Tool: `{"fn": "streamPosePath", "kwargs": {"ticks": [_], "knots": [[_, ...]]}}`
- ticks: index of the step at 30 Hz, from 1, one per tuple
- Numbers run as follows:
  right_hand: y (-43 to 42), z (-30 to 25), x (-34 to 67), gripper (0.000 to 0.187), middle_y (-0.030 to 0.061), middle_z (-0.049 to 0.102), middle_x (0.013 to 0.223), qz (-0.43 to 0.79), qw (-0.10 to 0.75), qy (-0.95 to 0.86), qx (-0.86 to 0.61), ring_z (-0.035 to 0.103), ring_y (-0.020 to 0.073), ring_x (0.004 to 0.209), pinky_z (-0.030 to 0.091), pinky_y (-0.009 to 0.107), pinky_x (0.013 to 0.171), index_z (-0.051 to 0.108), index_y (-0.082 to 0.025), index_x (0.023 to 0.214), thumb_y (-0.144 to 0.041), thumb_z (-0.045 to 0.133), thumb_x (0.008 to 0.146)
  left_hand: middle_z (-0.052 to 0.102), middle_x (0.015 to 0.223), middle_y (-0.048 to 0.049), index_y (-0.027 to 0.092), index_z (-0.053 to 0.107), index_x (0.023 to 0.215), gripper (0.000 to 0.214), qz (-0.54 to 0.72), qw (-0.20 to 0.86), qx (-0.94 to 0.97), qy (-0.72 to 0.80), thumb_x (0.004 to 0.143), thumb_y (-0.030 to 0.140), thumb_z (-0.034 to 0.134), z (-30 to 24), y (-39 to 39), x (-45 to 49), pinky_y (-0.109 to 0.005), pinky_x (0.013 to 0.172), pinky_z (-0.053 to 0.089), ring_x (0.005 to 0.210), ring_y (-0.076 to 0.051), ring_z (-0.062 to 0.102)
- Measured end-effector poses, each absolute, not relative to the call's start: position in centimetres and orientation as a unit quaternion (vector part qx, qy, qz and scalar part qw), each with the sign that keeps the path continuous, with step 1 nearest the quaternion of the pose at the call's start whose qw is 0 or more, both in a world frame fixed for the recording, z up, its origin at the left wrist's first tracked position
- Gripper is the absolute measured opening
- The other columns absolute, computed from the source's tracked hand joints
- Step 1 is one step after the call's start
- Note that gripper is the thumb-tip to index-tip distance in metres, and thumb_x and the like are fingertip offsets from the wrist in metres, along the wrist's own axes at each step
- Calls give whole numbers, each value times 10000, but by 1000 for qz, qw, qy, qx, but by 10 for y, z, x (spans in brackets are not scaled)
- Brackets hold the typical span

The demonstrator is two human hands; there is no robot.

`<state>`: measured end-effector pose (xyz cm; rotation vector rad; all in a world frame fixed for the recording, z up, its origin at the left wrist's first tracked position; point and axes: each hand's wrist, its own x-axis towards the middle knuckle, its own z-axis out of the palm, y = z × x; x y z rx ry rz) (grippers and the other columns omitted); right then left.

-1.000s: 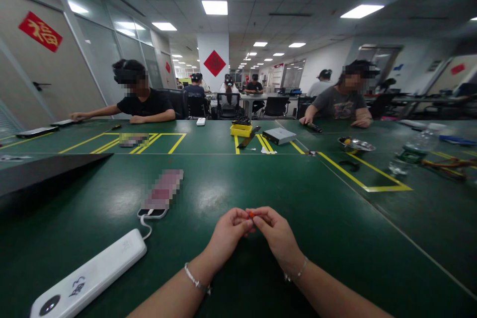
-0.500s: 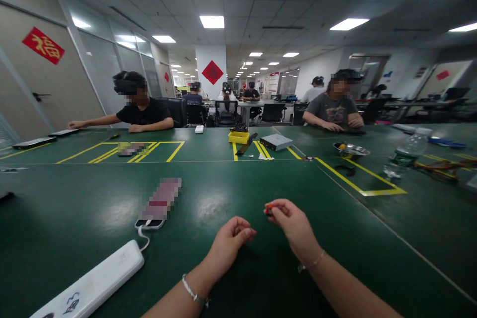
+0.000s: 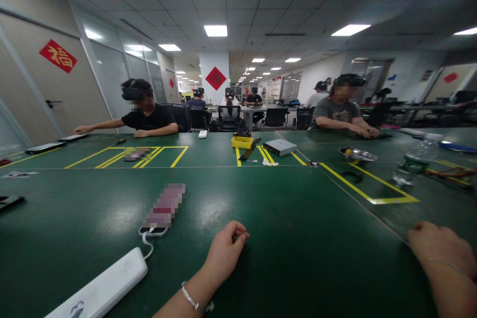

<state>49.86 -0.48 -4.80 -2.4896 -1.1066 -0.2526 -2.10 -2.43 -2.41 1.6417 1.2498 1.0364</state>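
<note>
My left hand (image 3: 227,246) rests low over the green table (image 3: 298,238), its fingers curled and the thumb pressed toward the forefinger. What it pinches, if anything, is too small to make out. Far to the right, my right hand (image 3: 439,246) is blurred, with its back toward me and its fingers mostly hidden. To the left of my left hand lies a phone (image 3: 166,206) with a blurred-out screen. A short white cable (image 3: 149,246) joins it to a long white power bank (image 3: 104,283).
A water bottle (image 3: 415,161) and a metal bowl (image 3: 357,155) stand beyond my right hand, near coloured wires (image 3: 449,176). Farther off are a yellow tray (image 3: 241,142) and a grey metal box (image 3: 279,147). Two people (image 3: 149,119) (image 3: 339,112) sit across the table.
My right hand, which held a small red-and-black piece near my left hand, has swung far to the right; the piece no longer shows. My left hand has shifted slightly left. The view has tilted up a little.
</note>
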Motion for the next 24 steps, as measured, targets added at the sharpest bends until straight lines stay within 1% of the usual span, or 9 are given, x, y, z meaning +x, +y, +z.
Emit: {"fn": "streamPosePath", "kwargs": {"ticks": [4,7,9,11,14,16,19,22,24], "knots": [[-3,-59,505,454,235,482,1016,-56,222,-362,-904,454,426,895,301,450,520,599,-208,979,-357,440,581,635,805,-21,197,541,816,113,398,396,661,498,740,226,463,-23,-26,-20,-269,695,401,767,-166,573],[-5,-52,496,526,279,450,1045,-61,224,-333,-914,432,443,929,298,451,514,588,-185,1015,-416,500,550,634,831,-27,201,547,823,118,393,393,663,501,733,229,475,-22,-27,-20,-275,715,394,791,-173,568],[-4,-40,478,514,283,451,1045,-97,224,-354,-903,426,429,957,305,456,538,590,-180,1012,-424,513,566,633,849,-31,202,552,825,124,390,389,665,504,725,223,482,-22,-27,-20,-280,735,388,813,-178,562],[1,-26,447,477,265,459,1064,-140,219,-420,-869,433,398,979,326,463,600,579,-161,1028,-404,482,628,628,862,-32,205,562,829,135,384,375,672,510,717,217,487,-22,-26,-20,-287,751,383,834,-183,555],[12,-8,379,436,217,478,1089,-173,217,-562,-779,436,330,1020,341,449,783,556,-96,1048,-327,416,705,615,899,-37,212,581,855,173,368,336,690,525,709,215,490,-22,-26,-21,-311,787,376,876,-196,540],[15,-3,323,421,174,481,1125,-138,230,-652,-709,412,281,1071,308,426,890,546,-93,1063,-308,398,734,604,950,-47,218,587,910,225,358,312,703,530,705,217,495,-22,-27,-21,-333,831,363,924,-206,525],[5,-9,239,430,87,431,1236,-3,251,-754,-607,326,227,1169,252,412,968,502,-175,1149,-352,389,775,566,1087,-66,226,559,1036,338,336,285,730,522,701,223,509,-21,-28,-20,-364,918,310,1047,-225,470],[-13,-21,180,458,21,365,1307,130,231,-820,-507,249,213,1226,187,428,1000,421,-266,1228,-394,392,789,503,1203,-70,227,496,1142,456,294,259,767,509,688,225,529,-22,-29,-19,-388,983,237,1157,-238,379],[-20,-24,164,448,5,376,1301,164,207,-847,-461,256,221,1225,160,456,1000,415,-308,1225,-413,393,790,485,1228,-69,226,464,1179,503,272,248,785,498,681,226,535,-22,-31,-19,-394,1000,210,1185,-238,348]]}}
